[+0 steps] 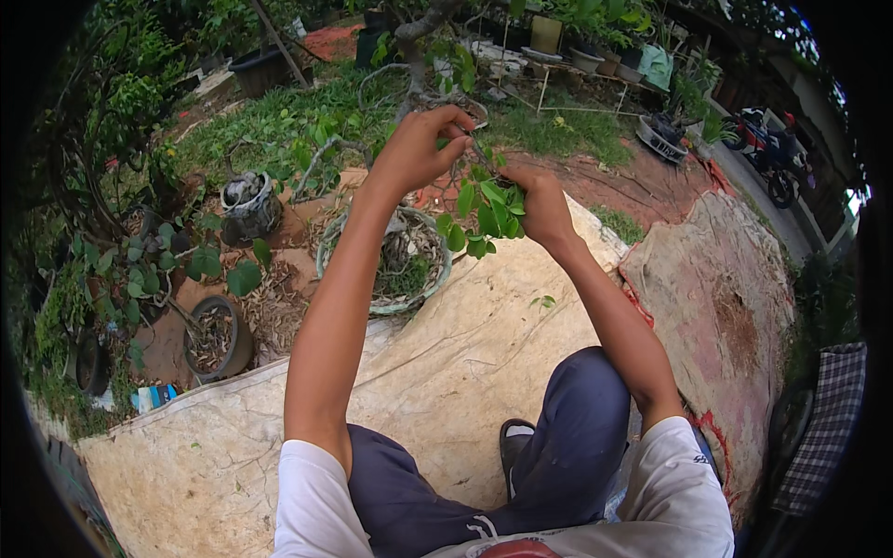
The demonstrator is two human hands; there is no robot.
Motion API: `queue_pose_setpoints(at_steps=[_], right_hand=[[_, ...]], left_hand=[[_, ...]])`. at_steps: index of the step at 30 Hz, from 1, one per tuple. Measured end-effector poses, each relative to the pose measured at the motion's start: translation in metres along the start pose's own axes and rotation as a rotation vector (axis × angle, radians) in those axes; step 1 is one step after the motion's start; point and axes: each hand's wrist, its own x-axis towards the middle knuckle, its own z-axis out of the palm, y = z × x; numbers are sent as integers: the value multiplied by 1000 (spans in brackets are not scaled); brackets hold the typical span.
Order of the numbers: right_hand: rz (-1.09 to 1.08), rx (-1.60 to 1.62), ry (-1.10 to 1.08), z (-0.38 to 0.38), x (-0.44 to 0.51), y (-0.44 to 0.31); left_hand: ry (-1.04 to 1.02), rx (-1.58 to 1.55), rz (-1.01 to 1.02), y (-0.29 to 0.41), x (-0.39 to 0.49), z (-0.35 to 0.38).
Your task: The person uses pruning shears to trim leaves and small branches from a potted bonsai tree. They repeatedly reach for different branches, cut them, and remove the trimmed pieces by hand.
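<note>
A bonsai tree with a grey, bent trunk [413, 66] rises in front of me. Thumb and fingertips of my left hand [424, 145] pinch a thin dark branch [479, 148] of it. Lower down and to the right, my right hand [544, 204] is closed around the same branch, its fingertips partly hidden by foliage. Below the branch hangs a cluster of green leaves [490, 208], between the two hands. Under them stands a round, pale green-rimmed pot [441, 279] with gnarled roots and grass inside, partly covered by my left forearm.
A dirty beige sheet [446, 390] covers the ground around my feet. To the left are a dark plastic pot [241, 342] and a weathered white pot [251, 206]. Farther off, a thin-framed rack [543, 91] holds pots, and a motorcycle [764, 150] stands at the right.
</note>
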Motion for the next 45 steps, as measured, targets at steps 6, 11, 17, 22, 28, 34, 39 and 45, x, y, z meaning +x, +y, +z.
queue_pose_setpoints(at_steps=[6, 11, 17, 22, 28, 34, 39, 45], right_hand=[[86, 135, 35, 13, -3, 5], [154, 219, -17, 18, -2, 9], [234, 224, -81, 8, -2, 1], [291, 291, -169, -17, 0, -14], [435, 174, -265, -49, 3, -20], [390, -113, 58, -78, 2, -41], [382, 68, 114, -93, -2, -68], [551, 138, -368, -76, -2, -70]], left_hand=[[-27, -11, -63, 6, 0, -3], [-100, 49, -109, 12, 1, -8], [-95, 36, -109, 14, 1, -7], [-59, 39, -75, 15, 1, -5], [-105, 93, -94, 14, 3, -3], [-142, 156, -83, 11, 4, 1], [-155, 173, -73, 11, 5, 4], [-154, 171, -78, 13, 5, 5]])
